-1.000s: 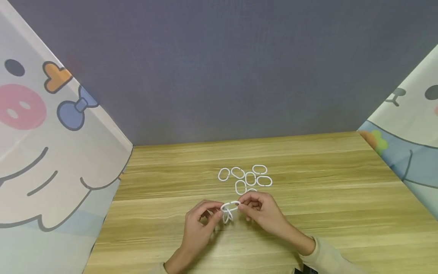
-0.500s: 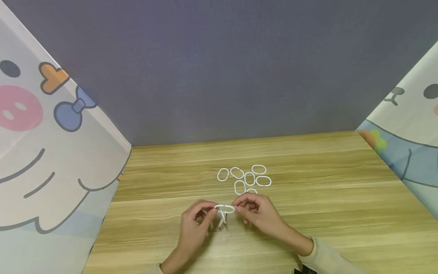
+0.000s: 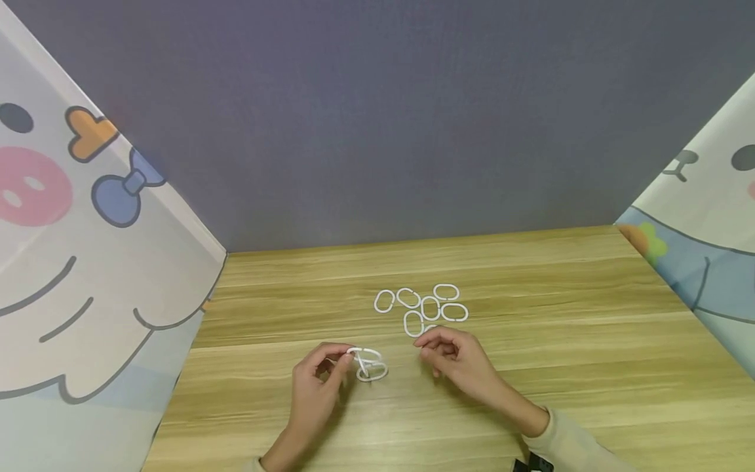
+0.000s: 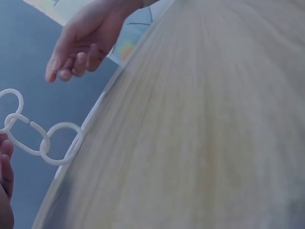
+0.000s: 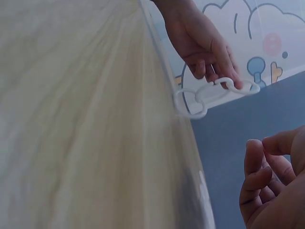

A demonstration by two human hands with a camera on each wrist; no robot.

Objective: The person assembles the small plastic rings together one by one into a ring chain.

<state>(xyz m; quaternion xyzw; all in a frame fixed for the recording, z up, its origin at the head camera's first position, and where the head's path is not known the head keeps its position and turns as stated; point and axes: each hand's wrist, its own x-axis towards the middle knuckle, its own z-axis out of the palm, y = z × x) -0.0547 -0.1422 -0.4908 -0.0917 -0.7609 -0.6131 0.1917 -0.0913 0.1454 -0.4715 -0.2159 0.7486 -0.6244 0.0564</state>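
Chain of three linked white rings (image 3: 362, 365) — extending rightward from the left hand (image 3: 314, 387), whose thumb and finger are pinching one end ring. Right hand (image 3: 463, 364): hovering on the chain's other side, well clear of it, fingers loosely curling and gripping nothing. Loose white rings (image 3: 422, 308): lying on the wooden table (image 3: 295, 295) beyond both hands.

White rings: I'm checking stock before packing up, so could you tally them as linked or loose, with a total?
Linked rings, held by the left hand: 3
Loose rings on the table, one partly hidden by the right hand: 7
Total in sight: 10
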